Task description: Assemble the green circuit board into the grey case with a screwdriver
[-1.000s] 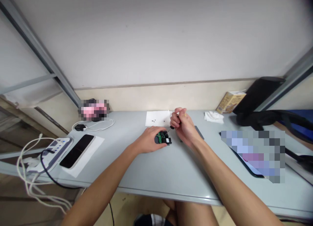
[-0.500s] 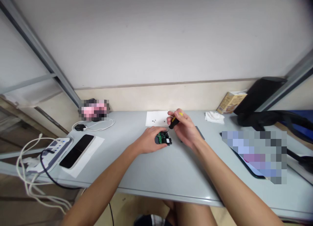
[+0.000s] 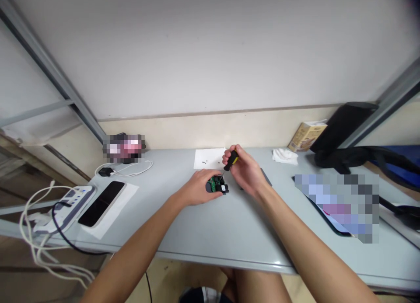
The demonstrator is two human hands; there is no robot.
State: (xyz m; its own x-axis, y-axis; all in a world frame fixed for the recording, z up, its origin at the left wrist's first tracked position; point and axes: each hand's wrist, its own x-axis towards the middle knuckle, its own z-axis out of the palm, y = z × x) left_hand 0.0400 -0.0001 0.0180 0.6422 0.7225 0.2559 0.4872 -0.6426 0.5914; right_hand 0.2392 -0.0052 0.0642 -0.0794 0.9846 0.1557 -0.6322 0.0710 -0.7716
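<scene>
Screwdriver (image 3: 231, 159) is standing steeper than before; the right hand (image 3: 245, 172) is grasping its handle while the left hand (image 3: 198, 188) is clasping the circuit-board device (image 3: 214, 185) on the surface (image 3: 203, 228). Screwdriving is seemingly underway, calling for a steady tip next.

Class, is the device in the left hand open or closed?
Open: the device shows its green circuit board uncovered beside the left hand's thumb.

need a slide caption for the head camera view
Left hand grips a small device with exposed green circuit board; right hand holds a black-and-yellow screwdriver pointed at it.
</scene>
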